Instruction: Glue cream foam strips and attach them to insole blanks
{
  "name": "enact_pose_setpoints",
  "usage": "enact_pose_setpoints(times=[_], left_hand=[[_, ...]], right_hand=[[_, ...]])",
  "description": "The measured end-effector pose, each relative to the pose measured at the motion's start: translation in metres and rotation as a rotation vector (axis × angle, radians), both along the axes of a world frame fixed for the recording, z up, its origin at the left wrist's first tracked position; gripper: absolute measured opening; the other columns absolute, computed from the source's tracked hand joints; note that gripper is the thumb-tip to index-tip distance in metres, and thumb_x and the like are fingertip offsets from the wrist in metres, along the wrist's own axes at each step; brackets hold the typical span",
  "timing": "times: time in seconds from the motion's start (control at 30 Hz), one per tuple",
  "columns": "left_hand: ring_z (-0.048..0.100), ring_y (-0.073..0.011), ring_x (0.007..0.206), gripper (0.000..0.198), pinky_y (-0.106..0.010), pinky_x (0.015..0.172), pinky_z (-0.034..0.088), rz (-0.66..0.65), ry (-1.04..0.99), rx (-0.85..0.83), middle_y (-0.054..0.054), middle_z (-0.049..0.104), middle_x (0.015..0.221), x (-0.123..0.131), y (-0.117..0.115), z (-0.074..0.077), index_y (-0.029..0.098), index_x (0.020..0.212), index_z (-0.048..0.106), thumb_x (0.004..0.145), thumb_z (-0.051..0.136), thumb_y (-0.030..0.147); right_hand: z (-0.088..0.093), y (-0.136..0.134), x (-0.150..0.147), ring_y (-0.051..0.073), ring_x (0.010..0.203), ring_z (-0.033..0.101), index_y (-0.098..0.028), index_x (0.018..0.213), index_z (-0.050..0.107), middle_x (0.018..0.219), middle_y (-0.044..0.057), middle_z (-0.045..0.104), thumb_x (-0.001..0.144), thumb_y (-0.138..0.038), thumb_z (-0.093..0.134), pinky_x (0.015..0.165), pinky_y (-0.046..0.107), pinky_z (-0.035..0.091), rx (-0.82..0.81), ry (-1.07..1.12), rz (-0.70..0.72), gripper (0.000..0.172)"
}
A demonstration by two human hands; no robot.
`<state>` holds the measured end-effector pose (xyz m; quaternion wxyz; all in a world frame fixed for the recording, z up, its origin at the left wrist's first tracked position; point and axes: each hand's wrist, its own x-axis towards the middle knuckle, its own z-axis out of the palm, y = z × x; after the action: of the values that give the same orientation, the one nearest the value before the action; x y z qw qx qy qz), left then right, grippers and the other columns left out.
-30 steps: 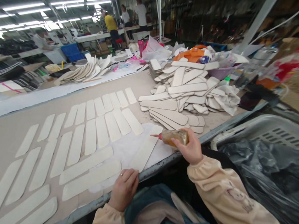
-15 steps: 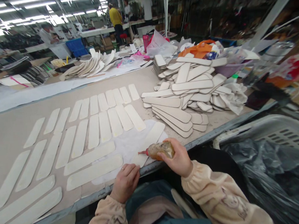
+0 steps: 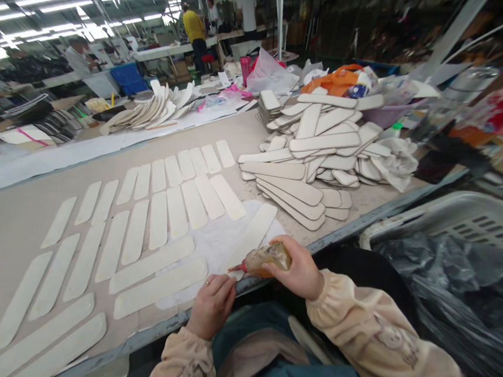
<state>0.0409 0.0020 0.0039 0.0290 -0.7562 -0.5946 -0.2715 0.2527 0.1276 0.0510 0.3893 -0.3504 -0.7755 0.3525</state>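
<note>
Over the worktop [image 3: 11,218], the right hand [image 3: 299,268] clasps a bottle [image 3: 266,261] in its fingers [image 3: 273,268], nozzle [image 3: 239,267] low by the near end of a pale strip [image 3: 255,229] that the left hand [image 3: 212,306], pinch unclear, should hold steady on the white cloth [image 3: 213,242].

The head camera is looking forward and down from the worktop's [image 3: 21,226] near edge, sitting close above the left hand [image 3: 212,306] and right hand [image 3: 297,268]. It is facing across the far edge toward distant ceiling lights [image 3: 66,6], the near edge slanting up rightward.
</note>
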Motion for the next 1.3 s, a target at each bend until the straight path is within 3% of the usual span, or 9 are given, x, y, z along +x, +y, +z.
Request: enact_pose_setpoints(times=[0.4, 0.77, 1.1, 1.2, 1.3], left_hand=[[0.057, -0.0148, 0.080, 0.019, -0.031, 0.075, 0.050, 0.017, 0.017, -0.005, -0.006, 0.062, 0.090, 0.001, 0.001, 0.001, 0.017, 0.101, 0.059, 0.083, 0.053, 0.013], [0.057, -0.0154, 0.080, 0.018, -0.031, 0.076, 0.050, -0.016, 0.053, 0.069, -0.007, 0.063, 0.089, 0.000, 0.004, 0.003, 0.016, 0.099, 0.061, 0.082, 0.055, 0.012], [0.059, -0.0160, 0.080, 0.020, -0.032, 0.079, 0.049, -0.015, 0.032, 0.059, -0.007, 0.063, 0.089, -0.002, 0.004, -0.001, 0.016, 0.101, 0.059, 0.082, 0.056, 0.012], [0.059, -0.0157, 0.079, 0.019, -0.032, 0.078, 0.050, -0.010, 0.022, 0.048, -0.007, 0.063, 0.089, -0.002, 0.004, -0.001, 0.017, 0.100, 0.060, 0.082, 0.055, 0.013], [0.059, -0.0157, 0.080, 0.018, -0.031, 0.078, 0.050, 0.002, 0.021, 0.039, -0.007, 0.063, 0.089, -0.002, 0.004, -0.002, 0.017, 0.100, 0.061, 0.082, 0.055, 0.014]], right_hand=[[0.013, 0.004, 0.022, 0.021, 0.081, 0.060, -0.020, 0.099, 0.053, 0.088, 0.003, 0.062, 0.071, -0.034, 0.068, 0.077, 0.033, 0.049, -0.073, -0.094, -0.026, 0.035], [0.010, 0.045, 0.036, 0.022, 0.082, 0.059, -0.019, 0.098, 0.054, 0.090, 0.004, 0.060, 0.071, -0.038, 0.066, 0.077, 0.035, 0.048, 0.070, -0.106, -0.378, 0.035], [-0.009, 0.074, 0.036, 0.025, 0.094, 0.055, -0.019, 0.105, 0.052, 0.098, 0.008, 0.057, 0.073, -0.036, 0.064, 0.084, 0.039, 0.046, 0.225, -0.078, -0.590, 0.039], [-0.006, 0.069, 0.034, 0.024, 0.094, 0.055, -0.019, 0.105, 0.052, 0.098, 0.007, 0.057, 0.072, -0.036, 0.066, 0.085, 0.039, 0.046, 0.210, -0.024, -0.552, 0.039], [0.002, 0.056, 0.032, 0.022, 0.089, 0.057, -0.021, 0.103, 0.052, 0.096, 0.005, 0.059, 0.072, -0.037, 0.067, 0.082, 0.036, 0.047, 0.088, 0.036, -0.368, 0.038]])
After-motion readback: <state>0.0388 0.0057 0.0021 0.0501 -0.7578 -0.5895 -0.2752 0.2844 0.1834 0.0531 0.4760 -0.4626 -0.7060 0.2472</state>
